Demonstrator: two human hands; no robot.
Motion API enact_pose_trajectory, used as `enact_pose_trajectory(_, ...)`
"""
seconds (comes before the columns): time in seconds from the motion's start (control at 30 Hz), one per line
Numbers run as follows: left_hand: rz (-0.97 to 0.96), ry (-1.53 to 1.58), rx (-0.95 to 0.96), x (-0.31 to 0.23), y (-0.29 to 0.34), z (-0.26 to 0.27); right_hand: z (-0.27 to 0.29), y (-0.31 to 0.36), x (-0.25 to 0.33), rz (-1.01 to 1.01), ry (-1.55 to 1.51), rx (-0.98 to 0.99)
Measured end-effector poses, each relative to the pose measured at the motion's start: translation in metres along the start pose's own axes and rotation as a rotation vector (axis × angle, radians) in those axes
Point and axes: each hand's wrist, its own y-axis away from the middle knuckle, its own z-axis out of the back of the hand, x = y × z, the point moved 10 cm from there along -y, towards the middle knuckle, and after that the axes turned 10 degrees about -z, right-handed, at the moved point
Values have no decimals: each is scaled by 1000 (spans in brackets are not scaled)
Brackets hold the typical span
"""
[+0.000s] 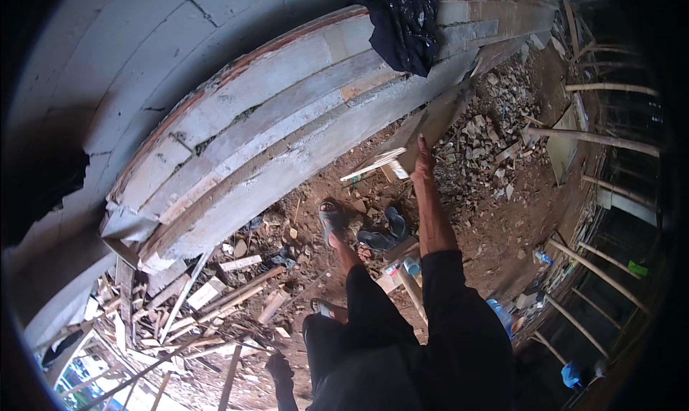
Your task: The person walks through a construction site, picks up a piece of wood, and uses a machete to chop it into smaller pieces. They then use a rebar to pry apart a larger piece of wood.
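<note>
My right arm reaches forward. My right hand (423, 166) is closed at the near edge of a flat brown board (420, 128), its thumb pointing up along the surface. Pale wooden strips (373, 165) stick out to the left of this hand, against the board; whether they are fixed to it I cannot tell. Low in the picture, my left hand (280, 368) is a dark shape in shadow near the end of a thin stick (247, 346). Its fingers are too dark to make out.
A long block-and-plank wall (265, 138) with a black cloth (405, 31) crosses the upper part. Scrap wood (208, 303) lies left, rubble (495, 124) right. A pair of sandals (384, 232) is beside my foot. Bamboo poles (596, 135) stand along the right.
</note>
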Motion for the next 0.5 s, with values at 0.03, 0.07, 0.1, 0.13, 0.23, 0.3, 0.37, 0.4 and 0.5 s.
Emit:
enact_pose_trajectory(0.03, -138, -51, 21, 0, 0, 4, 21, -2, 10, -12, -86, 82)
enact_pose_trajectory(0.07, 158, 163, -13, 28, 9, 5, 44, -9, 19, -18, -168, 164)
enact_pose_trajectory(0.1, 129, 188, -29, 36, 12, 10, 65, -7, 21, -34, -248, 242)
enact_pose_trajectory(0.13, 102, 183, -52, 46, 21, 17, 59, 25, 19, -54, -296, 329)
enact_pose_trajectory(0.23, 154, 218, -108, 96, 41, 36, 78, 152, 18, -112, -437, 548)
enact_pose_trajectory(0.3, 82, 229, -38, 103, 43, 37, 117, 199, 2, -124, -465, 584)
enact_pose_trajectory(0.37, 16, 278, -12, 108, 42, 36, 150, 230, -30, -157, -453, 599)
enact_pose_trajectory(0.4, -51, 258, -47, 116, 39, 41, 166, 243, -49, -178, -447, 604)
enact_pose_trajectory(0.5, -53, 418, -70, 130, 57, 47, 183, 279, -113, -246, -360, 657)
